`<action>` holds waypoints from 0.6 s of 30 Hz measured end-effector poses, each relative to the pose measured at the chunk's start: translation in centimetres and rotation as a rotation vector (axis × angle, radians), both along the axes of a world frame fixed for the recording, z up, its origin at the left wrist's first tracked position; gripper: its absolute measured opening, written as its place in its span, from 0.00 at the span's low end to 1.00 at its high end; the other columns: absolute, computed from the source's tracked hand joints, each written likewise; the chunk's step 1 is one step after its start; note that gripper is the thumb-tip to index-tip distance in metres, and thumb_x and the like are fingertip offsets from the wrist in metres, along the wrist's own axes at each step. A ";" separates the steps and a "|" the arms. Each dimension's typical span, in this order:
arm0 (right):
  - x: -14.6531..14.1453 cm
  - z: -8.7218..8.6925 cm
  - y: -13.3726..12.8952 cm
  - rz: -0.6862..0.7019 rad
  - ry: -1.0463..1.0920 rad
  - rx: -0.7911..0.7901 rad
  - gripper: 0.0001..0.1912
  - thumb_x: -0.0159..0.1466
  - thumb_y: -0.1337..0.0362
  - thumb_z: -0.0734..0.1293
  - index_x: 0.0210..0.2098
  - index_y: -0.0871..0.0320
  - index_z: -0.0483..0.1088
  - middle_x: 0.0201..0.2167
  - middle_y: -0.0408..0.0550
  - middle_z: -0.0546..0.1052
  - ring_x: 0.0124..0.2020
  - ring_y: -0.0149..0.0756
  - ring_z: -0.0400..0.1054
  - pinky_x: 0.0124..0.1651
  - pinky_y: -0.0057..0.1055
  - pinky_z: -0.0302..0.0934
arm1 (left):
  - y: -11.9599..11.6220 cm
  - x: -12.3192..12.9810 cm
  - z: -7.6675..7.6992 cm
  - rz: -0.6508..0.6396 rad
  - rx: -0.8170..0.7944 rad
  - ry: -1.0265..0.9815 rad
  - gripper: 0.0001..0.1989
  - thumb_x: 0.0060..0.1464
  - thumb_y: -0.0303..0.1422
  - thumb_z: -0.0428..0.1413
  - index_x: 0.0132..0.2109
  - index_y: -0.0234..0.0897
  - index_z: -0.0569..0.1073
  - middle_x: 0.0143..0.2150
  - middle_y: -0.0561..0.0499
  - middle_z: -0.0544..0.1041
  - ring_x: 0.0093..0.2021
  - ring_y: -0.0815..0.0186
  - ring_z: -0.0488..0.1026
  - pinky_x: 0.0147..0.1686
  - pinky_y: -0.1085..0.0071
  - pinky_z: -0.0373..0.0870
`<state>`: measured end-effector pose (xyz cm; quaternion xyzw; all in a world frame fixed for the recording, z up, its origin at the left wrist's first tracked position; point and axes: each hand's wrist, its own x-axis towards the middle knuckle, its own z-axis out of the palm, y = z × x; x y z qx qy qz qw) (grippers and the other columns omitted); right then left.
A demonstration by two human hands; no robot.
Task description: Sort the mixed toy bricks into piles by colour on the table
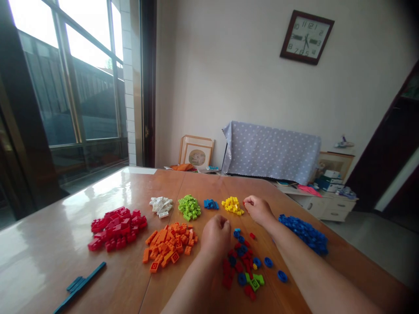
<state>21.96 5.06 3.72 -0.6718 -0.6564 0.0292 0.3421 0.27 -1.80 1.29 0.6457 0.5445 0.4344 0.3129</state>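
Our right hand (258,210) pinches a red piece (244,203), likely light, stiff, best gripped by its sides; whether our curled left hand (215,235) holds anything, we cannot tell.

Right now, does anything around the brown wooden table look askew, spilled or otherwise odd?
The loose pile of small plastic pieces mixes red, blue, green and yellow, unlike the all-orange brick heap to its left. The brown-framed wall clock looks tilted, possibly just lens distortion. Nothing visibly damaged.
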 end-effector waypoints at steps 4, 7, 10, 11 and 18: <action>1.9 -0.3 -2.7 0.045 0.020 -0.063 0.09 0.58 0.63 0.63 0.33 0.55 0.75 0.25 0.42 0.78 0.27 0.33 0.68 0.29 0.25 0.55 | 0.1 0.0 0.0 0.000 -0.012 0.008 0.10 0.58 0.38 0.52 0.34 0.38 0.75 0.31 0.50 0.77 0.30 0.67 0.70 0.27 0.74 0.55; 3.2 -0.7 -4.7 0.066 0.030 -0.120 0.08 0.57 0.64 0.64 0.32 0.56 0.75 0.24 0.42 0.77 0.26 0.32 0.68 0.28 0.25 0.54 | 0.0 0.0 0.3 0.001 -0.025 0.017 0.10 0.57 0.37 0.53 0.35 0.38 0.75 0.32 0.50 0.78 0.31 0.67 0.70 0.27 0.74 0.55; 3.5 -1.2 -6.3 0.097 0.027 -0.169 0.08 0.57 0.65 0.65 0.33 0.57 0.75 0.25 0.42 0.77 0.26 0.32 0.67 0.29 0.25 0.55 | 0.0 0.0 0.5 -0.008 -0.031 0.015 0.09 0.56 0.36 0.54 0.35 0.37 0.76 0.32 0.49 0.78 0.31 0.67 0.70 0.27 0.74 0.55; 3.4 -1.4 -6.7 0.105 0.022 -0.178 0.08 0.57 0.65 0.65 0.33 0.57 0.76 0.25 0.42 0.77 0.27 0.32 0.67 0.30 0.25 0.55 | 0.0 0.0 0.5 -0.014 -0.028 0.011 0.09 0.56 0.37 0.54 0.35 0.37 0.76 0.32 0.49 0.78 0.31 0.67 0.70 0.27 0.74 0.55; 0.7 -1.8 -8.5 0.140 -0.087 -0.215 0.08 0.57 0.61 0.69 0.34 0.56 0.76 0.29 0.45 0.77 0.31 0.33 0.68 0.33 0.26 0.55 | 0.1 0.0 0.0 -0.047 -0.010 0.006 0.11 0.57 0.39 0.54 0.34 0.37 0.75 0.30 0.51 0.77 0.28 0.68 0.69 0.26 0.75 0.54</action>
